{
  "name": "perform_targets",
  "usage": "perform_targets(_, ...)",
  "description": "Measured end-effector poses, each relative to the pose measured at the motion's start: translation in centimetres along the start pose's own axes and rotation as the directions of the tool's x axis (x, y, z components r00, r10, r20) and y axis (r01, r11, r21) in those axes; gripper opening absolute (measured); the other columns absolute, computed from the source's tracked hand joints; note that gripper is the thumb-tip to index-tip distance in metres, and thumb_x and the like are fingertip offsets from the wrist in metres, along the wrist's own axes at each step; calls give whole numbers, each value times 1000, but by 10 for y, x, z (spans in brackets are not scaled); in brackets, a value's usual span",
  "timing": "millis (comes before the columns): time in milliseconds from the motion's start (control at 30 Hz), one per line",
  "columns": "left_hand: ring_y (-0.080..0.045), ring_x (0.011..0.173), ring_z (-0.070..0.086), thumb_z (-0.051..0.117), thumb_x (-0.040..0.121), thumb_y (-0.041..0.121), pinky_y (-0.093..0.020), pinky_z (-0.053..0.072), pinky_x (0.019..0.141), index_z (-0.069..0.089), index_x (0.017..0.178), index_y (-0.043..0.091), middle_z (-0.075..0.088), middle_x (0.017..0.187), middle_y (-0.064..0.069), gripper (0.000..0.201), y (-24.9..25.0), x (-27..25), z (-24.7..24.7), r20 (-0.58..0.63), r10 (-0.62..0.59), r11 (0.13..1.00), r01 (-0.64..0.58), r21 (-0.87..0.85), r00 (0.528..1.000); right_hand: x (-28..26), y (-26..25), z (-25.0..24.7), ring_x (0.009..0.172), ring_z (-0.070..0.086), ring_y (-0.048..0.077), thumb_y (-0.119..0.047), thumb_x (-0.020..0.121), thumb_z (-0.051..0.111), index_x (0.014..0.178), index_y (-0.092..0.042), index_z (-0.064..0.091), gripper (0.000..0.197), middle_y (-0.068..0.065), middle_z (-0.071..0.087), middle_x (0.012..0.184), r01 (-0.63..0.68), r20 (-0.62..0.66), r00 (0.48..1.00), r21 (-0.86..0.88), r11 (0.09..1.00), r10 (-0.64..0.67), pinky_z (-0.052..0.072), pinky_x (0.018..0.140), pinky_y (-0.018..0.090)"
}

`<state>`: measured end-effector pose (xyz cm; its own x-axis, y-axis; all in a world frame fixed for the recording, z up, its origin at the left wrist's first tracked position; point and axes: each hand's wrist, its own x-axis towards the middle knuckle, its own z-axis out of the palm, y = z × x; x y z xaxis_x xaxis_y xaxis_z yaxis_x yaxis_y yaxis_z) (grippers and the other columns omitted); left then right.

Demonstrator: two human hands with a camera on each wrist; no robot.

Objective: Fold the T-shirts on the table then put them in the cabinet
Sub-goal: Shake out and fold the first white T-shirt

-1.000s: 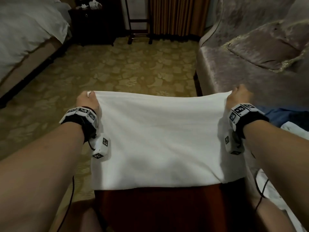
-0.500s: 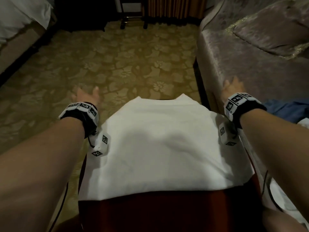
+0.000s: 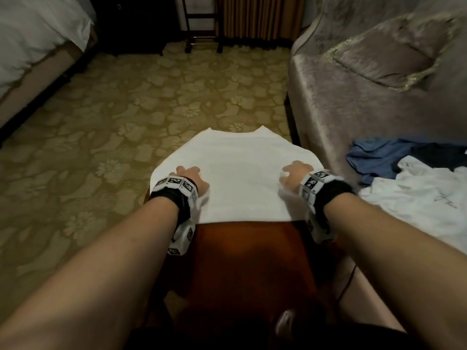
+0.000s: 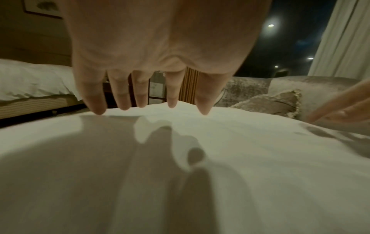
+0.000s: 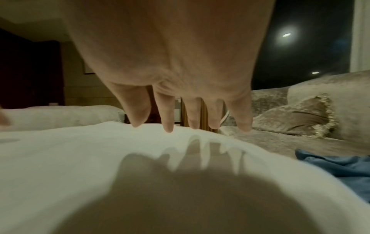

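Clothes lie heaped just to your right: a crumpled blue garment (image 3: 379, 157) and a white T-shirt with a small dark scribble (image 3: 424, 203), both on the seat edge of the grey velvet sofa (image 3: 341, 102), whose fringed cushion (image 3: 386, 59) sits farther back. The scribble is too small to read. Nothing stands between you and the plain white T-shirt (image 3: 242, 178), which is spread flat on the reddish-brown wooden table (image 3: 252, 248), neck end pointing away from you and its near hem leaving the closer half of the tabletop bare. Your left hand (image 3: 192, 179) rests on the shirt's left side and your right hand (image 3: 294, 176) on its right side; the wrist views show the fingers (image 4: 124, 95) of each spread and straight, tips down at the cloth, gripping nothing. Both wrists carry black bands with black-and-white marker cubes (image 3: 183, 236). Floral beige carpet (image 3: 126, 122) covers the floor, a bed with white linen (image 3: 32, 39) stands at far left, and striped curtains (image 3: 257, 16) hang at the back.
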<state>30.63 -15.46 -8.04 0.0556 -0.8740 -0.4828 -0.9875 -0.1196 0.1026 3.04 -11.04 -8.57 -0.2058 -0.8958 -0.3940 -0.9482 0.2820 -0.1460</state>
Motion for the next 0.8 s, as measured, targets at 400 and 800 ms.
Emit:
perform_targets(400, -48, 140, -19, 36, 71, 87, -64, 7, 113, -16, 149, 33, -26, 156, -10, 108, -13, -59, 77, 90, -54, 996, 47, 73, 995, -75, -17, 66, 145, 0, 35, -34, 102, 30, 147, -24, 22, 47, 6, 5, 158, 96, 163, 982, 22, 995, -99, 12, 115, 51)
perform_targets(800, -43, 143, -15, 48, 71, 83, -56, 5, 116, -6, 152, 26, -21, 157, -14, 113, 25, -80, 73, 73, 122, 983, -131, 130, 990, -90, 65, 24, 117, 55, 29, -19, 96, 49, 124, -4, 57, 33, 14, 57, 128, -348, 63, 918, 597, 723, 391, 44, 85, 29)
